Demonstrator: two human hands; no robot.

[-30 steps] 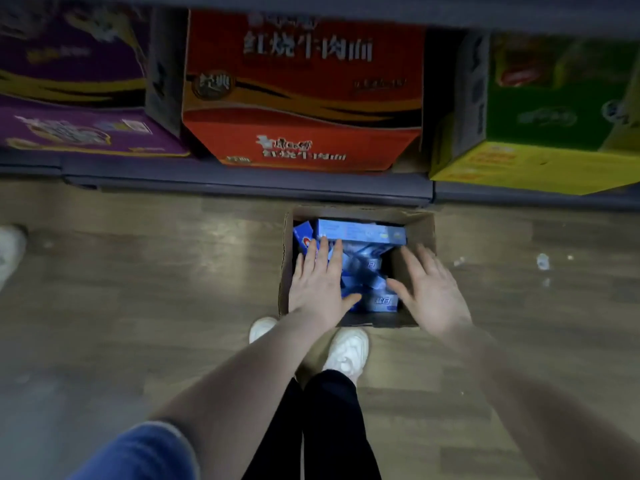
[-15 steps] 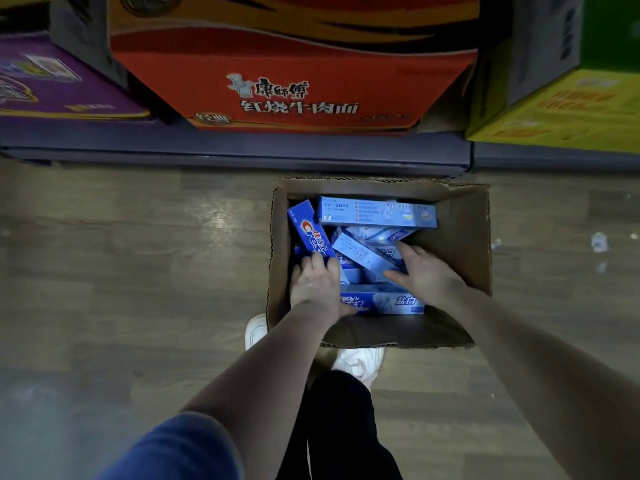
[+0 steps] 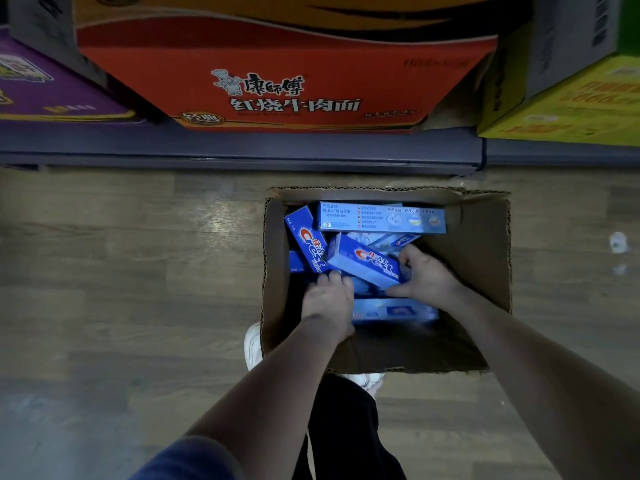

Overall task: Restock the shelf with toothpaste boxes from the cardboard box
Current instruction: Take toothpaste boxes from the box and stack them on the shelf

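The cardboard box (image 3: 478, 258) stands on the floor (image 3: 121, 271), directly before the bottom shelf (image 3: 242, 147). Toothpaste boxes (image 3: 381, 218) lie jumbled inside it, toward its left and far sides. Both hands are in the box: the left hand (image 3: 327, 303) near the left wall, the right hand (image 3: 427, 277) to its right, gripping one tilted toothpaste box (image 3: 363, 259). Three cartons (image 3: 287, 81) sit side by side on the shelf.

Cardboard box (image 3: 481, 244): right side open down to the bottom. Left and far side crowded with toothpaste boxes (image 3: 381, 218). Shelf edge (image 3: 242, 150) just beyond far wall.
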